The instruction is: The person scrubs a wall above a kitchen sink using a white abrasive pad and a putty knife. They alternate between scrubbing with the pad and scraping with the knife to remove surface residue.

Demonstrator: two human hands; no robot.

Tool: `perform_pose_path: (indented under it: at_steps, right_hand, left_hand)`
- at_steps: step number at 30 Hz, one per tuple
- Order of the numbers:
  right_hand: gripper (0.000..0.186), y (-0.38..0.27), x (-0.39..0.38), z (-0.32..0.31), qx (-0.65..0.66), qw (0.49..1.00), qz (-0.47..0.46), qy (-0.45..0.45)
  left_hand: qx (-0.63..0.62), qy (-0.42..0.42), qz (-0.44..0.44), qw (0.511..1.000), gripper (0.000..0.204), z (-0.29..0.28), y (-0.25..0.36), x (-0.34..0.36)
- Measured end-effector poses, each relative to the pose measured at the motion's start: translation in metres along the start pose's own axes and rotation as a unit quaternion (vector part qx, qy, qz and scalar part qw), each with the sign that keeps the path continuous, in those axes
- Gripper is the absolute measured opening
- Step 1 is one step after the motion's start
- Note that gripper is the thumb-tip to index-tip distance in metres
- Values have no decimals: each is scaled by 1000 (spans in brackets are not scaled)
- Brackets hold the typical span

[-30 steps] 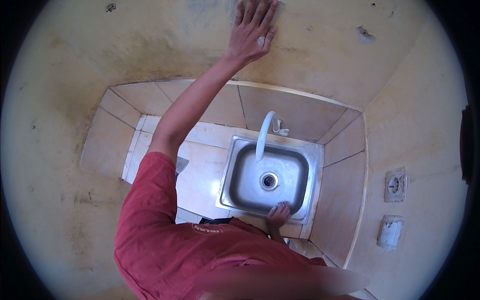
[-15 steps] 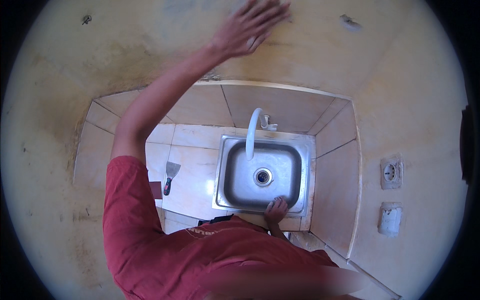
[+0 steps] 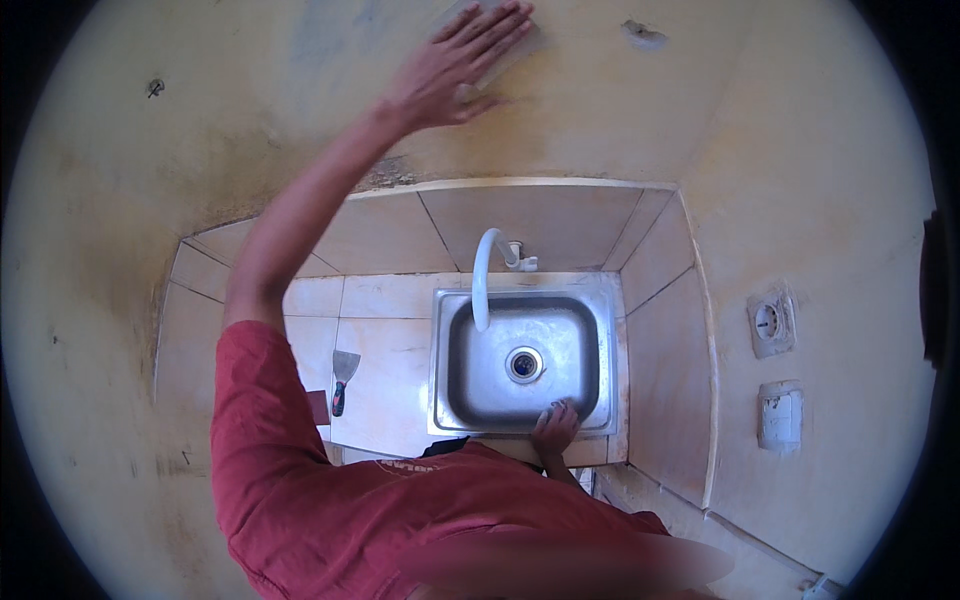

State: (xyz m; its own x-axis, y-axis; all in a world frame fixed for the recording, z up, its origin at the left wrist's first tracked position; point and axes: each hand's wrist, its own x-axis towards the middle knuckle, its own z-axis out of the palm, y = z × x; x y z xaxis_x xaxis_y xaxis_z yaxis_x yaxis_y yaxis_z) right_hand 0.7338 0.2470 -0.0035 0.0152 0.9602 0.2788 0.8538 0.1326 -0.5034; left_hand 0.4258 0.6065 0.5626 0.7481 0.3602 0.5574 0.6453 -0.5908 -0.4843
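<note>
High on the wall, my left hand (image 3: 455,75) lies with straight fingers over a thin pale sheet (image 3: 537,42), pressing it to the surface. Only the edges of the sheet show past the fingers, so its kind is hard to make out. My right hand (image 3: 555,428) rests at the front rim of the steel sink (image 3: 440,345), its greyish, dusty fingertips reaching over the edge of the basin and holding nothing. A putty knife (image 3: 343,378) with a dark and red handle lies on the tiled counter, left of the sink. Beside it is a red-brown piece (image 3: 318,407), partly covered by my sleeve.
A white curved tap (image 3: 484,270) arches over the basin. Tiles (image 3: 545,220) line the counter's back and sides. The stained yellowish wall (image 3: 590,110) has a gouge (image 3: 643,36) and a small fixing (image 3: 155,88). At right are a socket (image 3: 768,320) and a white cover (image 3: 780,415).
The whole view has shifted, with the wall marks, tap and sockets now further left. My left hand has turned slightly, and the sheet's edges show more. My right hand stays at the sink rim.
</note>
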Motion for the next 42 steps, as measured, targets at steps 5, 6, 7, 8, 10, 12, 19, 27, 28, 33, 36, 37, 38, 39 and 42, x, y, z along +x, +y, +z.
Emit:
perform_pose_path:
  at_steps: [5,6,7,8,10,12,19,27,28,33,36,37,38,39,42]
  right_hand:
    - [35,-4,2,0,11,1000,8,17]
    - [35,-4,1,-2,4,1000,7,10]
    - [35,-4,0,-5,-3,1000,6,3]
    - [35,-4,1,-5,-11,1000,5,-1]
    - [36,-2,5,-2,-3,1000,-9,11]
    - [36,0,-3,-6,0,1000,-9,2]
    - [35,2,-1,-1,2,1000,2,14]
    - [34,-3,5,-7,-2,1000,-1,1]
    - [34,-4,7,-3,2,1000,3,13]
    - [33,-3,1,-7,-6,1000,-2,18]
    - [33,-4,4,-10,-5,1000,-3,14]
    - [33,-4,6,-9,-7,1000,-5,13]
    - [33,-3,6,-9,-10,1000,-8,11]
    - [32,-1,-2,-10,-11,1000,-2,2]
    - [31,0,-1,-1,-4,1000,1,17]
  left_hand:
    - [299,-237,123,916,79,-37,-36,-10]
    - [83,-118,123,982,71,-33,-44,-14]
    - [85,-115,138,980,70,-31,-52,-14]
    - [88,-109,155,978,69,-30,-58,-10]
    - [104,-60,137,983,68,-34,-61,0]
    - [125,22,60,990,66,-42,-44,24]
    - [162,9,7,987,61,12,-2,-17]
    - [124,102,-99,982,66,12,8,37]
    - [122,78,-87,986,68,34,17,25]
    - [101,96,-113,984,61,34,46,13]
    - [123,91,-127,980,66,27,36,38]
    - [125,79,-140,979,71,29,38,40]
    - [121,89,-150,977,73,38,43,37]
    - [115,99,-161,975,74,46,48,30]
    - [112,37,-160,980,74,57,58,14]
